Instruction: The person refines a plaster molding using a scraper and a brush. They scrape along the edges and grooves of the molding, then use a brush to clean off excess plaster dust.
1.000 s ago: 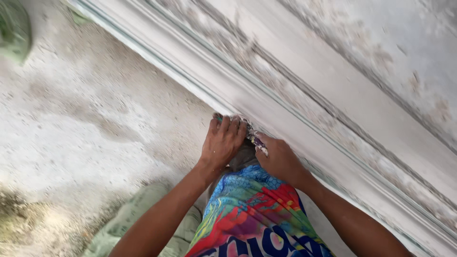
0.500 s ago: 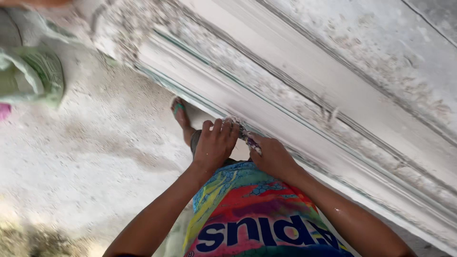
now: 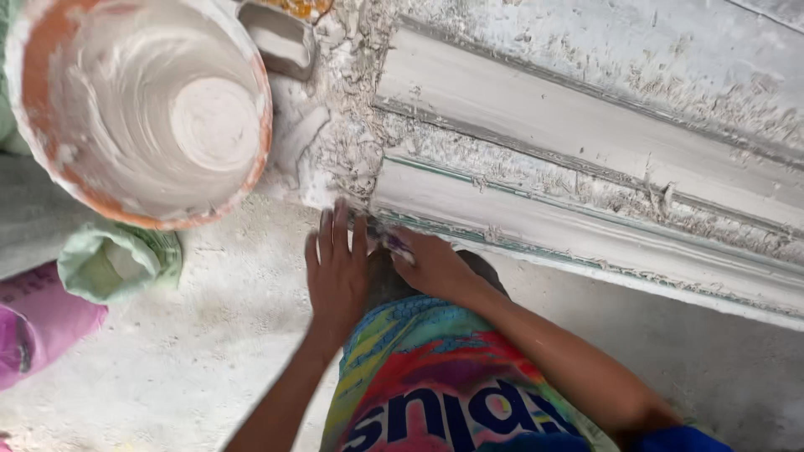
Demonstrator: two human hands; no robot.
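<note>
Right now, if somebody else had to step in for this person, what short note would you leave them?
Left hand: flat, fingers spread, pressed at the lower edge of the white plaster moulding near its rough end.
Right hand: closed on a small tool, too blurred to identify, at the same edge.
Nearby: plaster-coated orange bucket upper left, green sack and pink sack on the floor.
Done: long stretch of moulding is formed.
Left: the crumbly end beside the bucket looks unfinished.

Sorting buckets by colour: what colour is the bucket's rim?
Orange, smeared with white plaster; the bucket shows best in the head view.
</note>
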